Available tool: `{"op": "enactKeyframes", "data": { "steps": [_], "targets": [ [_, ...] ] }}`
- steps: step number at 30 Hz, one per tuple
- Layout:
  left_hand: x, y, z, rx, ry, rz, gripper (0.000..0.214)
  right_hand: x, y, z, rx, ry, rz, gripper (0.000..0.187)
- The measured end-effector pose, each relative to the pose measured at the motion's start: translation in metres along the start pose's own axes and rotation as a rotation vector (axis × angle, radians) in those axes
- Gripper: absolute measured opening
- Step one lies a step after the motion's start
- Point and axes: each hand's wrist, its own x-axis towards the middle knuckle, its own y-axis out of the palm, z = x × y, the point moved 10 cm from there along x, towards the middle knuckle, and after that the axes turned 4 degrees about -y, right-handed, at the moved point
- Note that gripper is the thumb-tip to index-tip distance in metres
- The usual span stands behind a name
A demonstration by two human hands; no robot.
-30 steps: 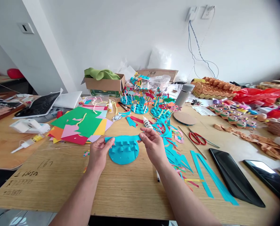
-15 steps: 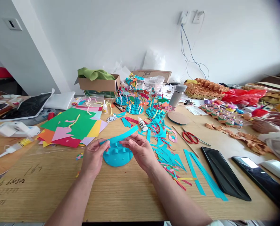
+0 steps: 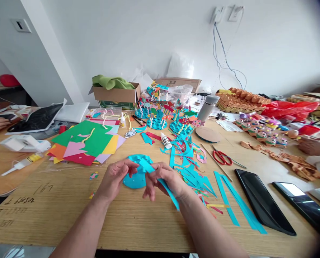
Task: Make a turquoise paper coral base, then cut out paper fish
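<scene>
The right hand (image 3: pixel 167 178) is pinching a blue strip (image 3: pixel 147 165) between thumb and fingers, its lower fingers hanging loose beneath. The strip's long axis is running aslant: one end is pointing at the far edge of the desk (image 3: pixel 138 229), the other is dropping past the right palm toward the near right corner. The left hand (image 3: pixel 117 179) is curling loosely with thumb and fingertips parted, gripping nothing visible; its tips are sitting just left of the strip's far end. The blue disc (image 3: pixel 134 182) is lying beyond and between the hands, midway between the desk's near and far edges. The strip's far end is crossing above it, though whether the two are touching is hard to tell from this angle.

The strip is looking flat, thin and matte, like soft foam or card. The disc is round, carrying raised curls along its far part and pale dots nearer the front. Toward the right edge, pointed scraps (image 3: pixel 199 179) are tangling in a heap, and straight spare strips (image 3: pixel 242 201) are lying beside a smooth black tray (image 3: pixel 264 202). A white plastic glue bottle (image 3: pixel 165 141) is tilting on its side farther back, near red-handled scissors (image 3: pixel 222 157).
</scene>
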Motion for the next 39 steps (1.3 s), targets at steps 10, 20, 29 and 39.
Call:
{"op": "enactKeyframes", "data": {
  "steps": [10, 20, 29, 39],
  "targets": [
    [-0.004, 0.008, -0.005, 0.191, -0.017, 0.012, 0.025, -0.003, -0.008, -0.02, -0.353, 0.171, 0.025, 0.037],
    [-0.033, -0.018, -0.007, 0.405, -0.042, -0.144, 0.026, 0.001, -0.026, -0.016, -0.571, 0.135, -0.119, 0.04],
    [-0.055, -0.025, -0.004, 0.451, -0.048, -0.159, 0.031, 0.002, -0.015, -0.019, -0.661, 0.125, -0.055, 0.035],
    [-0.069, -0.055, -0.025, 0.613, 0.214, -0.424, 0.021, 0.003, -0.028, -0.007, -0.803, 0.083, -0.194, 0.039]
  ]
}}
